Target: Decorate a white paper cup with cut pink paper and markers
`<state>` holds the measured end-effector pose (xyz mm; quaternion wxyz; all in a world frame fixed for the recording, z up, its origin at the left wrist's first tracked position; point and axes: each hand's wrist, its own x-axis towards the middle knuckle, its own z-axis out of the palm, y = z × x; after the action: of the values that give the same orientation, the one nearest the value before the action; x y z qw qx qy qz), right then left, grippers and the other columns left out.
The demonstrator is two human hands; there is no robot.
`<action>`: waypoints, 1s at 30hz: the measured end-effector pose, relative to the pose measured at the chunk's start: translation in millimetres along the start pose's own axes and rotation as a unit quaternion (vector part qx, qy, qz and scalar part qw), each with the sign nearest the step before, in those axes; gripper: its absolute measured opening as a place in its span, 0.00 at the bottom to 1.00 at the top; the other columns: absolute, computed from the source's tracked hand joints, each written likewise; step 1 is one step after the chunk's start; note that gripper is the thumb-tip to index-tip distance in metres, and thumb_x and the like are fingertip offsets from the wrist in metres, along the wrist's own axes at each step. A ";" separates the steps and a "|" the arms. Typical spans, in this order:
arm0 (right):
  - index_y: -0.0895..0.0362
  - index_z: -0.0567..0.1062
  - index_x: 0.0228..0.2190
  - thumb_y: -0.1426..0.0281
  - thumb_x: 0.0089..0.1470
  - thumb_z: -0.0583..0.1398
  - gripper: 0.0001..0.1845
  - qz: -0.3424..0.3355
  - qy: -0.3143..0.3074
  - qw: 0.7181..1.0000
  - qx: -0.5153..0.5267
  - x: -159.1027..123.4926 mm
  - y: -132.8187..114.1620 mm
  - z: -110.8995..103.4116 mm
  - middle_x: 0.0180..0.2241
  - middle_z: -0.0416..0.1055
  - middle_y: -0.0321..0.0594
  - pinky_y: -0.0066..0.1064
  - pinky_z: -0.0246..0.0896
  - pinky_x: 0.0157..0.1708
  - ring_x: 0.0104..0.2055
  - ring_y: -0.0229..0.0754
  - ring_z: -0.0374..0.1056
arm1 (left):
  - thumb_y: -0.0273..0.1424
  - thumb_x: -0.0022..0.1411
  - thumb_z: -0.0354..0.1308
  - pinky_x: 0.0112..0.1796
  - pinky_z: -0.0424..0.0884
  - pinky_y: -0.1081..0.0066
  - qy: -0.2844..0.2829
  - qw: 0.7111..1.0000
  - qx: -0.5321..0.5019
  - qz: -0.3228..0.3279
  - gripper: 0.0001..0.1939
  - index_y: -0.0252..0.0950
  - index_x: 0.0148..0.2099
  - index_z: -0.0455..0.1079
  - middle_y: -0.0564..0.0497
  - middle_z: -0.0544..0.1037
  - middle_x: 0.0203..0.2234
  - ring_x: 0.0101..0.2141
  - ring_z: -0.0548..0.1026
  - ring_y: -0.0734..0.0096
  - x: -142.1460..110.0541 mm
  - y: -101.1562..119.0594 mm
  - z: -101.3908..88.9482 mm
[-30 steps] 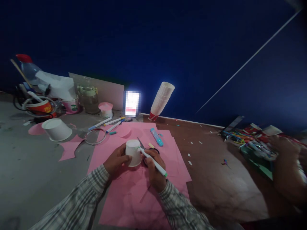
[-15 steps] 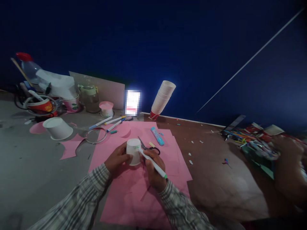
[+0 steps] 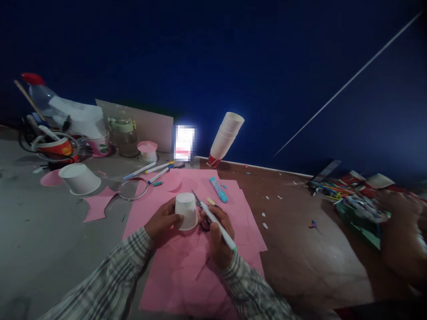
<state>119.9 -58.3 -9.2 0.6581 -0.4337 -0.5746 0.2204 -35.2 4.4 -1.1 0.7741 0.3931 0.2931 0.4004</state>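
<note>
1. Left hand (image 3: 163, 220) grips the cup (image 3: 186, 218), inverted over the paper (image 3: 182, 278): brace firmly, without denting it.
2. Right hand (image 3: 220, 235) grips the marker (image 3: 217, 224), tip just beside the cup: apply light pressure on contact.
3. Avoid smearing the green mark (image 3: 190, 205).
</note>
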 end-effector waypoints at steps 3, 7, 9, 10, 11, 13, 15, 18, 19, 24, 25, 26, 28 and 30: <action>0.52 0.61 0.56 0.56 0.63 0.49 0.23 0.035 0.049 0.997 0.046 -2.0 7.3 1.0 0.37 0.72 0.42 0.35 0.68 0.27 0.30 0.40 0.70 | 0.24 0.43 0.62 0.31 0.67 0.71 0.004 1.000 0.013 0.004 0.29 0.32 0.51 0.70 0.45 0.78 0.35 0.33 0.73 0.63 1.7 -0.4 -3.0; 0.53 0.66 0.52 0.61 0.63 0.51 0.18 0.062 0.035 0.997 -0.004 0.9 11.6 -0.2 0.36 0.73 0.42 0.38 0.69 0.36 0.36 0.41 0.71 | 0.25 0.40 0.64 0.27 0.63 0.74 0.019 0.998 0.064 0.011 0.29 0.32 0.50 0.71 0.48 0.78 0.34 0.29 0.70 0.68 3.9 2.8 -6.3; 0.54 0.66 0.51 0.63 0.63 0.52 0.17 0.065 0.012 0.997 -0.036 2.1 10.4 -0.7 0.38 0.73 0.43 0.40 0.69 0.41 0.41 0.43 0.71 | 0.26 0.40 0.65 0.28 0.64 0.73 0.017 0.997 0.076 0.009 0.29 0.31 0.49 0.72 0.47 0.78 0.34 0.30 0.71 0.67 4.1 4.8 -6.5; 0.54 0.66 0.51 0.64 0.63 0.52 0.17 0.063 -0.002 0.997 -0.048 2.5 9.1 -0.8 0.40 0.73 0.44 0.41 0.68 0.43 0.42 0.43 0.71 | 0.27 0.40 0.65 0.29 0.65 0.72 0.014 0.997 0.074 0.007 0.28 0.31 0.49 0.72 0.46 0.78 0.35 0.32 0.71 0.65 3.8 5.4 -6.2; 0.54 0.66 0.52 0.64 0.62 0.53 0.17 0.060 -0.014 0.996 -0.059 2.7 7.6 -0.9 0.41 0.73 0.45 0.41 0.68 0.45 0.43 0.43 0.71 | 0.27 0.41 0.64 0.31 0.66 0.71 0.011 0.998 0.067 0.005 0.28 0.31 0.49 0.72 0.45 0.79 0.37 0.33 0.72 0.63 3.4 5.6 -5.8; 0.54 0.65 0.52 0.64 0.62 0.53 0.18 0.044 -0.026 0.996 -0.074 2.9 4.3 -1.6 0.42 0.73 0.46 0.43 0.67 0.47 0.46 0.44 0.70 | 0.27 0.42 0.64 0.33 0.67 0.69 0.006 0.999 0.045 0.007 0.29 0.32 0.50 0.71 0.44 0.79 0.40 0.36 0.73 0.60 2.2 5.3 -4.3; 0.53 0.65 0.53 0.62 0.63 0.51 0.19 0.014 -0.029 0.997 -0.075 3.3 1.4 -2.9 0.43 0.73 0.46 0.44 0.67 0.47 0.46 0.45 0.70 | 0.26 0.43 0.64 0.35 0.68 0.68 0.005 1.000 0.014 0.008 0.29 0.32 0.51 0.71 0.43 0.79 0.41 0.38 0.74 0.58 0.9 4.4 -2.4; 0.51 0.68 0.52 0.56 0.63 0.48 0.21 -0.053 -0.032 0.996 -0.058 5.0 -1.4 -4.6 0.40 0.73 0.45 0.44 0.68 0.44 0.43 0.46 0.71 | 0.23 0.43 0.61 0.37 0.69 0.65 0.002 1.000 -0.012 -0.003 0.29 0.32 0.52 0.69 0.44 0.79 0.39 0.38 0.75 0.57 -0.5 3.6 0.5; 0.51 0.69 0.51 0.56 0.63 0.48 0.21 -0.070 -0.034 0.996 -0.052 5.7 -1.9 -4.7 0.38 0.74 0.44 0.44 0.68 0.42 0.42 0.46 0.71 | 0.23 0.43 0.61 0.37 0.70 0.64 -0.002 1.000 -0.014 -0.005 0.29 0.32 0.52 0.69 0.44 0.79 0.39 0.38 0.75 0.57 -0.7 3.6 1.2; 0.51 0.72 0.48 0.60 0.63 0.50 0.18 -0.092 -0.053 0.992 -0.067 7.0 -4.6 -2.7 0.32 0.73 0.41 0.41 0.69 0.35 0.35 0.45 0.71 | 0.23 0.43 0.60 0.30 0.68 0.70 -0.007 1.000 -0.002 -0.004 0.26 0.31 0.48 0.71 0.46 0.79 0.32 0.32 0.75 0.62 -0.4 4.2 2.6; 0.51 0.72 0.48 0.61 0.63 0.50 0.17 -0.079 -0.057 0.993 -0.073 6.7 -5.1 -2.4 0.31 0.73 0.41 0.40 0.69 0.34 0.33 0.44 0.71 | 0.23 0.42 0.61 0.30 0.69 0.70 -0.005 1.000 -0.003 -0.003 0.26 0.31 0.48 0.71 0.47 0.78 0.32 0.32 0.74 0.63 -0.2 4.2 2.7; 0.52 0.72 0.47 0.61 0.63 0.50 0.17 -0.061 -0.060 0.993 -0.078 6.1 -5.5 -2.1 0.31 0.73 0.41 0.38 0.69 0.32 0.33 0.44 0.71 | 0.23 0.42 0.61 0.31 0.69 0.69 -0.003 1.000 -0.005 -0.002 0.25 0.32 0.47 0.71 0.47 0.78 0.32 0.32 0.75 0.63 0.0 4.2 2.7; 0.53 0.72 0.46 0.60 0.62 0.51 0.16 -0.034 -0.063 0.995 -0.076 5.0 -5.8 -1.9 0.31 0.73 0.41 0.36 0.70 0.30 0.32 0.43 0.71 | 0.23 0.42 0.61 0.34 0.70 0.68 -0.002 1.000 -0.004 0.000 0.25 0.31 0.47 0.71 0.46 0.78 0.34 0.34 0.75 0.61 0.4 3.9 2.7; 0.53 0.72 0.45 0.60 0.62 0.51 0.16 -0.030 -0.061 0.995 -0.069 4.2 -5.3 -2.0 0.32 0.74 0.40 0.35 0.70 0.31 0.33 0.43 0.72 | 0.23 0.42 0.60 0.35 0.70 0.67 -0.002 1.000 0.003 -0.001 0.25 0.31 0.47 0.71 0.45 0.78 0.35 0.35 0.75 0.60 0.9 3.2 2.2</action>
<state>121.6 -58.4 -2.4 0.5966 -0.4464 -0.6402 0.1870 -34.4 5.6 2.6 0.7738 0.3959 0.2939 0.3978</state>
